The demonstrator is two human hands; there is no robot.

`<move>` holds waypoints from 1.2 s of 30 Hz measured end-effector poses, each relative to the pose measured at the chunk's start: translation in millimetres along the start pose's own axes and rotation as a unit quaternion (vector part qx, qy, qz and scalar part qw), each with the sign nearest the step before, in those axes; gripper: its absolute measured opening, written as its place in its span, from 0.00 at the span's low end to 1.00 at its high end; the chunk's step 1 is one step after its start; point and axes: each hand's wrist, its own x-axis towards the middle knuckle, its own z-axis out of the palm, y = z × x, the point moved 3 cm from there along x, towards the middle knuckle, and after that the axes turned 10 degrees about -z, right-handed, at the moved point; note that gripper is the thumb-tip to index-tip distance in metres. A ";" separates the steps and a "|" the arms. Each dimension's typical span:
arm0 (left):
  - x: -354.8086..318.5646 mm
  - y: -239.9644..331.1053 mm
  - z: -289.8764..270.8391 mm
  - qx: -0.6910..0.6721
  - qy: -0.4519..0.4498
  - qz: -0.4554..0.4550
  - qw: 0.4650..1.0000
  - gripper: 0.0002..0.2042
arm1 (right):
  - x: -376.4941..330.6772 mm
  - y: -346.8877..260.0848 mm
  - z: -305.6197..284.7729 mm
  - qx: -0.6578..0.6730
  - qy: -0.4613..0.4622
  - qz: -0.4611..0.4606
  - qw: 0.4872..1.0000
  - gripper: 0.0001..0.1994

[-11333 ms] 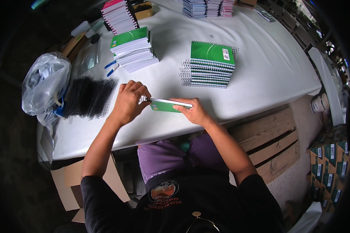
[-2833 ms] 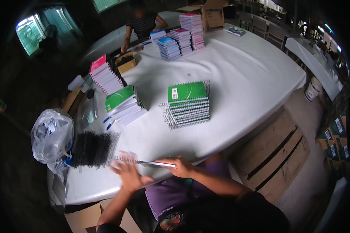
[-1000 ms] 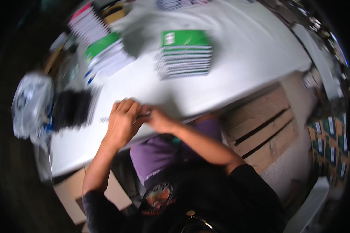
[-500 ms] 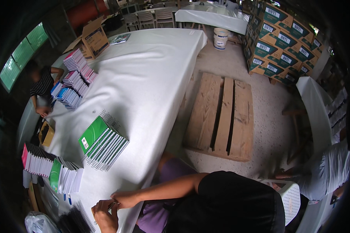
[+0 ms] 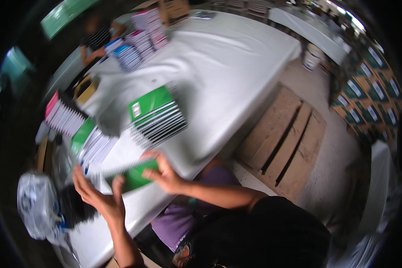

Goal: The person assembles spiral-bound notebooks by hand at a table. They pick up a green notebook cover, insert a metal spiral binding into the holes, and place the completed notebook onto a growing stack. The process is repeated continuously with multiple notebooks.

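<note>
Low over the near part of the table I have a green-covered spiral notebook, smeared by motion. My right hand is closed on its right end, thumb on the cover. My left hand is at its left end, fingers stretched and apart, thumb against or just over the edge; contact is hard to tell. Beyond my hands stands a stack of green spiral notebooks. To its left, a row of notebooks with a green cover adjoins others with a pink cover. Black spiral binding coils lie beside my left hand.
A clear plastic bag sits at the table's left edge. A yellowish box and piles of notebooks stand farther off, near a seated person. A wooden pallet lies on the floor right of the white-covered table.
My hands have risen from the table edge and moved apart. The green notebook now shows between them, gripped by my right hand. The whole view has turned, shifting the scene rightward.
</note>
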 end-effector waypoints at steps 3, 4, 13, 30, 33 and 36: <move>-14.4 5.8 46.5 -0.435 -0.091 -0.286 0.849 0.26 | 42.8 -26.3 -3.2 0.192 0.120 0.022 0.974 0.17; -15.0 19.0 64.1 -0.531 -0.115 -0.299 0.785 0.22 | 51.7 -28.9 -3.8 0.173 0.103 0.007 0.979 0.17; 54.0 55.5 184.7 -0.052 -0.090 0.168 0.980 0.15 | 130.7 23.3 -97.6 -0.336 0.193 -0.078 0.918 0.26; 95.0 -103.0 110.9 0.118 0.060 -0.024 0.991 0.24 | 98.3 -8.8 -99.5 -0.342 0.242 -0.239 0.876 0.07; 82.5 -149.0 89.9 0.190 -0.036 0.014 0.981 0.20 | 68.6 -15.6 -55.8 -0.177 0.147 -0.185 0.956 0.06; 51.3 -108.9 50.5 0.131 -0.076 0.004 0.988 0.16 | 44.3 3.0 -22.2 0.079 -0.009 0.183 0.980 0.16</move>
